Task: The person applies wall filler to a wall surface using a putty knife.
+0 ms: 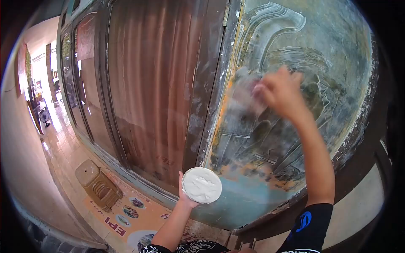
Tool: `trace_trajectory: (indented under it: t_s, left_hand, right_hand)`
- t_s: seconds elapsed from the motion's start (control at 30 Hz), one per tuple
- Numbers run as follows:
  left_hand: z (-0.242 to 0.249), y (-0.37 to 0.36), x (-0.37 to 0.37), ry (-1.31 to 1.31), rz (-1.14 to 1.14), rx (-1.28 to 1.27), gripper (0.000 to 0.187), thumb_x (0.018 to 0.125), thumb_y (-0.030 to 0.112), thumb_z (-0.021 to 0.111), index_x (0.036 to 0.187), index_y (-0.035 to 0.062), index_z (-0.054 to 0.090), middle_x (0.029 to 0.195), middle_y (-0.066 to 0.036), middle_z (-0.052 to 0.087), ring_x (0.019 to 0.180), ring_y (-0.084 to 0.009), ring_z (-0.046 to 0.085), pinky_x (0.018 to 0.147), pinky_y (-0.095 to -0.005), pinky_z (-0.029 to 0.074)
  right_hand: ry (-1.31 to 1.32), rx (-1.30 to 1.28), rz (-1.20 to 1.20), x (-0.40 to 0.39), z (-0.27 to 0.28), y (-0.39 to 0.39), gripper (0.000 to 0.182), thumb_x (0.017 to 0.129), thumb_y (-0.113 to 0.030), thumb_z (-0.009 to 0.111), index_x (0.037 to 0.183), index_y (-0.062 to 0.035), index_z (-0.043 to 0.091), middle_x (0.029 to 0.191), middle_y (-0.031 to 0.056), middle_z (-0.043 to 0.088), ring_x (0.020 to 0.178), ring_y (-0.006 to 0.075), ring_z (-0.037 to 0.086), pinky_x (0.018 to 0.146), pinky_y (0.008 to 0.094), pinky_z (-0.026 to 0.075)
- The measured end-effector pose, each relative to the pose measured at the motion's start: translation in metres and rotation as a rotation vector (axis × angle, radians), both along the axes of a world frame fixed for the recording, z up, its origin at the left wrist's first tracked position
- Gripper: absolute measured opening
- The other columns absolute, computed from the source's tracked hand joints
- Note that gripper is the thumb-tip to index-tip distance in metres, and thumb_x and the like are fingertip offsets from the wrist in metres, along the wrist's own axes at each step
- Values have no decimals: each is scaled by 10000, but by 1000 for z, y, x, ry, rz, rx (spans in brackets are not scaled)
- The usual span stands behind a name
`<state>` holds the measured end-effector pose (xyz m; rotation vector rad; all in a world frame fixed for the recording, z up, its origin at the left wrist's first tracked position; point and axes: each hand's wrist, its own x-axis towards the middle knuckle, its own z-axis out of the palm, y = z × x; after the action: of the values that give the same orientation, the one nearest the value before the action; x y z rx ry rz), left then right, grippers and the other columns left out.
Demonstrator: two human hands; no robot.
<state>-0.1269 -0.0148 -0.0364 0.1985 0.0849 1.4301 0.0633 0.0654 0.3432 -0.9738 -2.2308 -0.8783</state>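
Paste (203,184), white and unevenly scooped on top, fills a round tub (220,189) that the left hand (186,199) grips from beneath and along one side, low in front of the wall (253,194) and near the brown frame (204,97). The right hand (279,92) is raised before the wall's upper part with fingers curled; it is blurred, and whether it grips a tool cannot be told. Pale smears (291,26) mark the surface above it. With one hand supporting it, the tub could tip if that wrist rolled, spilling toward the printed banner (135,223) on the floor (63,154). Uneven pressure from the right hand would probably leave ridges, and a stroke swung too far left could soil the frame.
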Motion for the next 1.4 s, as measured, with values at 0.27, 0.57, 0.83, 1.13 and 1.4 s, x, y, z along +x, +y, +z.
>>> trace_trajectory:
  t_s: [0.27, 0.57, 0.83, 1.13, 1.4]
  left_hand:
    - [2, 1, 5, -10, 1, 56, 912, 898, 781, 334, 1408, 42, 494, 1406, -197, 533, 1277, -413, 518, 1077, -578, 404]
    - [1, 5, 10, -62, 46, 33, 884, 903, 763, 365, 1395, 42, 510, 1393, -201, 547, 1256, -426, 533, 1060, -597, 413]
    - [2, 4, 14, -81, 44, 94, 904, 902, 772, 350, 1402, 34, 500, 1404, -202, 535, 1265, -412, 529, 1067, -572, 420]
    - [1, 0, 23, -86, 72, 64, 883, 910, 760, 356, 1407, 43, 496, 1405, -196, 533, 1243, -413, 544, 1039, -575, 444]
    - [-4, -9, 20, -107, 75, 92, 824, 922, 720, 407, 1381, 47, 525, 1380, -185, 561, 1232, -402, 553, 1035, -572, 446]
  right_hand:
    - [-290, 171, -131, 17, -33, 45, 174, 841, -316, 667, 882, -155, 721, 860, 18, 701, 1047, 267, 563, 864, 584, 359]
    - [-124, 302, 61, 40, 2, -11, 196, 894, -322, 634, 803, -162, 701, 810, 21, 670, 944, 264, 568, 853, 545, 320]
    - [-393, 71, 10, 38, -111, 56, 117, 814, -246, 669, 826, -133, 697, 831, -8, 679, 1003, 220, 553, 837, 529, 369]
    - [-75, 246, 97, 43, -24, 2, 207, 878, -365, 670, 845, -161, 684, 811, -4, 652, 935, 269, 553, 822, 527, 336]
    - [-432, 23, 13, 6, -141, 64, 166, 829, -277, 647, 844, -136, 734, 816, -2, 683, 1017, 230, 552, 881, 553, 373]
